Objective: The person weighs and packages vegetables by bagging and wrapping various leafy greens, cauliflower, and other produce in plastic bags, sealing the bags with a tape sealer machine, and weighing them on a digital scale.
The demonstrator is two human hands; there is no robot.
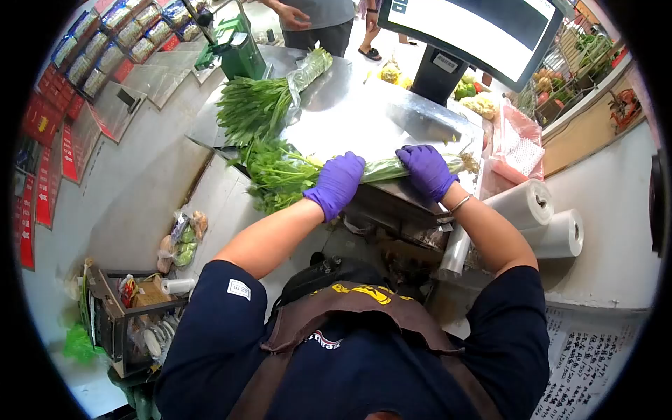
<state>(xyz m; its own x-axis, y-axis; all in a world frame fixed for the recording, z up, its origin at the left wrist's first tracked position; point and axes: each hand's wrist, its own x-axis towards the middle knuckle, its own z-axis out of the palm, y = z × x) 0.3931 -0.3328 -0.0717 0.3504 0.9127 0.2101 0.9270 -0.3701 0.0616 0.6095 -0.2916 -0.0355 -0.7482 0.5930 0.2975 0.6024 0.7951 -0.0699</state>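
Note:
A long bunch of celery (381, 170) lies crosswise along the near edge of the metal counter (350, 98). Its leaves spread to the left and its root end points right. My left hand (337, 183), in a purple glove, is closed around the stalks just beside the leaves. Toward the root end, my right hand (428, 171), gloved the same way, grips the stalks as well. Behind the celery, a bunch of leafy greens (255, 108) rests on the counter, its stems wrapped in clear plastic.
A screen on a stand (476, 31) rises at the back right. Plastic rolls (525, 204) and a pink bag (514, 143) sit to the right. A green device (238, 49) stands back left. Across the counter is another person (318, 21). A black crate (133, 308) stands lower left.

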